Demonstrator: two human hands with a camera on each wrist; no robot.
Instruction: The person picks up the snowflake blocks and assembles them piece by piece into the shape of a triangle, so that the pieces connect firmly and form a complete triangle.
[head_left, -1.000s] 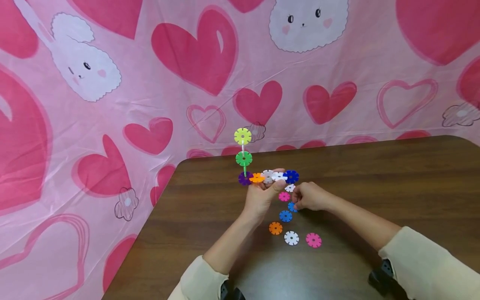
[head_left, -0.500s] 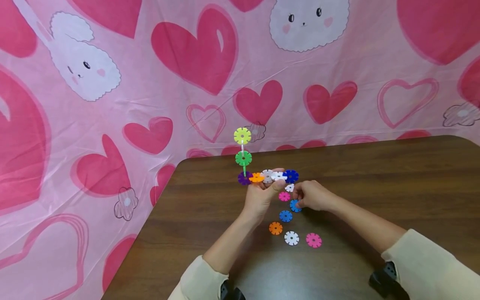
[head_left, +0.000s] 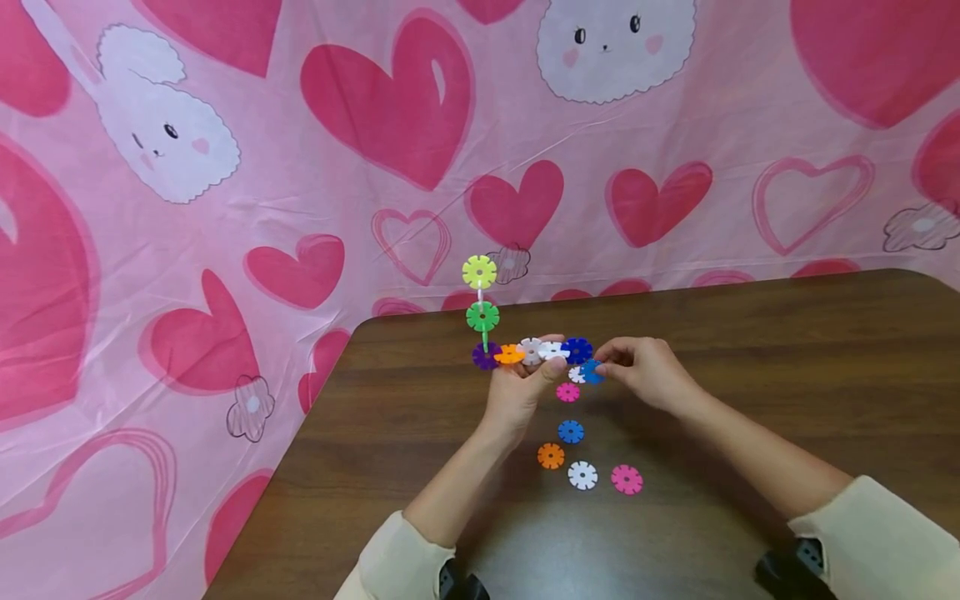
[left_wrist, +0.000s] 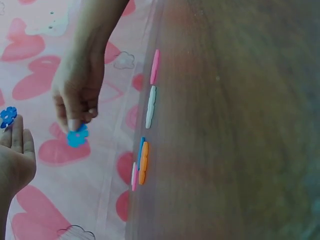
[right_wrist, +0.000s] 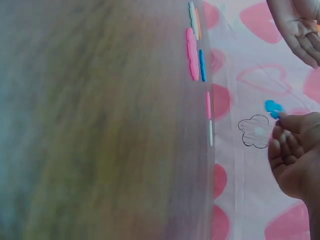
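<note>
My left hand (head_left: 517, 398) grips a row of joined notched plastic discs, its thumb in front of the white disc (head_left: 553, 351). From left to right the row runs purple (head_left: 486, 357), orange (head_left: 509, 354), greyish white, white and dark blue (head_left: 577, 350). Above the purple end rise a green disc (head_left: 482, 317) and a yellow one (head_left: 479, 272), linked by thin edge-on pieces. My right hand (head_left: 651, 373) pinches a lighter blue disc (head_left: 592, 372) just below the dark blue end; in the left wrist view this blue disc (left_wrist: 77, 137) hangs from the fingertips, apart from the row.
Loose discs lie on the brown wooden table (head_left: 750, 350): pink (head_left: 567, 392), blue (head_left: 571, 431), orange (head_left: 551, 456), white (head_left: 582, 475) and another pink (head_left: 627, 479). A white disc (head_left: 575, 375) is partly covered by the held blue one. Behind hangs a pink heart-patterned cloth (head_left: 420, 100).
My right hand has picked the blue disc up from the table and carried it up toward the dark blue end of the row. My left hand has shifted slightly left with the row.
</note>
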